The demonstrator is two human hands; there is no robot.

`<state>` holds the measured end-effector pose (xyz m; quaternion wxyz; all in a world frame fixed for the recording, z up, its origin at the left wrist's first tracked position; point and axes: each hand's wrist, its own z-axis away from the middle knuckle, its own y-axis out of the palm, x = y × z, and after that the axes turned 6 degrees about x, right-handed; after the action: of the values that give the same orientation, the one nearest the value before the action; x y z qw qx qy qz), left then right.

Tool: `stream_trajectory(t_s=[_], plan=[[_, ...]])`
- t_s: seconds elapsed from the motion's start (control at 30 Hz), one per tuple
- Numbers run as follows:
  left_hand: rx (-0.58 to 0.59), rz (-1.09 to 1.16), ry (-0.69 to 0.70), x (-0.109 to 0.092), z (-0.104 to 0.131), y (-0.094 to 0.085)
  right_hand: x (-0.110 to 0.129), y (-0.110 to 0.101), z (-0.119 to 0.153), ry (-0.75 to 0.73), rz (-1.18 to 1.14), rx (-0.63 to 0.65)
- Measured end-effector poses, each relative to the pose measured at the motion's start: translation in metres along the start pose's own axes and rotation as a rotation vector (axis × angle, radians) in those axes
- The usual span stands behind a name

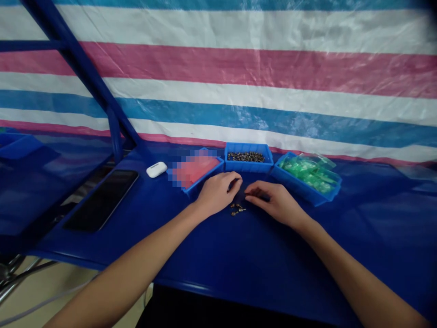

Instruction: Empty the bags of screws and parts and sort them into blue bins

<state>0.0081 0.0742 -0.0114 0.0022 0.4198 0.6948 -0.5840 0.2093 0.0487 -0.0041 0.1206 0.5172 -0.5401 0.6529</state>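
My left hand point(220, 192) is curled over the blue table point(218, 255), thumb and forefinger closed in a pinch; whatever is in it is too small to make out. Facing it, a small gap away, my right hand point(278, 202) has its thumb and fingertips drawn together, and anything they hold is hidden. Several small brass-coloured metal fittings point(234, 213) lie loose on the table just below the two hands. Behind the hands stands a blue bin point(248, 167) with a heap of small metal pieces point(246, 157) in it.
On the left are a blue bin point(205, 178) of pinkish-red pieces, partly blurred, a white earphone case point(156, 169) and a dark phone point(101, 200). A blue bin point(303, 186) at right holds green-tinted plastic bags point(309, 173). A striped sheet point(239, 68) hangs behind.
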Motion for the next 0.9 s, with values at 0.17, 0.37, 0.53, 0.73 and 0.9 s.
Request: stream_trajectory(t_s=[0.17, 0.37, 0.53, 0.73, 0.9], plan=[[0.007, 0.061, 0.104, -0.008, 0.002, -0.004, -0.004, 0.007, -0.003, 0.023, -0.263, -0.194], [0.044, 0.054, 0.115, -0.005, 0.0, -0.003, -0.007, 0.007, -0.005, 0.023, -0.157, -0.223], [0.072, 0.082, 0.107, -0.003, -0.002, -0.002, -0.007, 0.007, -0.006, -0.014, -0.064, -0.185], [0.019, 0.307, -0.02, -0.007, -0.001, -0.003, 0.0, 0.008, 0.002, -0.124, 0.322, -0.293], [-0.013, 0.496, -0.145, -0.008, -0.002, -0.001, 0.001, 0.004, -0.007, -0.139, 0.56, -0.599]])
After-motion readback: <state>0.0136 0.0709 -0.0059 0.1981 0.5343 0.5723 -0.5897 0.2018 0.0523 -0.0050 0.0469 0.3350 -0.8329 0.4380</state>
